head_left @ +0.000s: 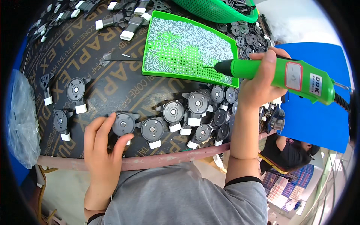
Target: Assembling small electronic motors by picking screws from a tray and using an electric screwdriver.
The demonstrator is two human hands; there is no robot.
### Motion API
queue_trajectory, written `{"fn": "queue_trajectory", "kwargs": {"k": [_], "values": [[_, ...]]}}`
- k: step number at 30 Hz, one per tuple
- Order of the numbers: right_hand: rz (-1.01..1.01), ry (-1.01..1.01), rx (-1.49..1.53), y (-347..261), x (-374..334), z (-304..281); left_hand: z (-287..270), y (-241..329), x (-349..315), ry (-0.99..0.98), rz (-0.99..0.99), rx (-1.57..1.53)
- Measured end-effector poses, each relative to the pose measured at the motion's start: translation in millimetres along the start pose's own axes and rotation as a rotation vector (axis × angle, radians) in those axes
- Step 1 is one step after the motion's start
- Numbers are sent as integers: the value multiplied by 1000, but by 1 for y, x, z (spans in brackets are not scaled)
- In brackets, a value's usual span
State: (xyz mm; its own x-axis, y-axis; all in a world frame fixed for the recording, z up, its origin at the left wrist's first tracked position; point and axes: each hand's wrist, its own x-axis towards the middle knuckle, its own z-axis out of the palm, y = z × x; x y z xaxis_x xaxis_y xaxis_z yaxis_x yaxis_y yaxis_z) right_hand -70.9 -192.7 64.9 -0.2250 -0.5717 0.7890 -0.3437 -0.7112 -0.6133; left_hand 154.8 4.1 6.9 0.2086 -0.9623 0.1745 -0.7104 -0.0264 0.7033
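My right hand is wrapped round a green electric screwdriver, its dark nose pointing left. The bit reaches over a bright green tray filled with small silvery screws, where part of the perforated bottom shows. At the near edge of the table, my left hand curves its thumb and index finger round the left side of a black round plastic part with a white tab. Just right of it lies a similar round part, and several more cluster below the tray.
Three loose parts lie on the left of the dark printed tabletop. Many more parts spread across the back, near a green basket. A clear plastic bag hangs at the left edge. Another person is at the far right.
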Motion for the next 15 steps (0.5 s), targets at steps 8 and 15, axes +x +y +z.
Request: {"fn": "queue_trajectory", "kwargs": {"k": [8,15], "values": [[10,-45,24,7,0,-4,17,3,12,39,40,-119],[-17,28,-53,2,2,-8,14,6,16,-38,19,-112]]}}
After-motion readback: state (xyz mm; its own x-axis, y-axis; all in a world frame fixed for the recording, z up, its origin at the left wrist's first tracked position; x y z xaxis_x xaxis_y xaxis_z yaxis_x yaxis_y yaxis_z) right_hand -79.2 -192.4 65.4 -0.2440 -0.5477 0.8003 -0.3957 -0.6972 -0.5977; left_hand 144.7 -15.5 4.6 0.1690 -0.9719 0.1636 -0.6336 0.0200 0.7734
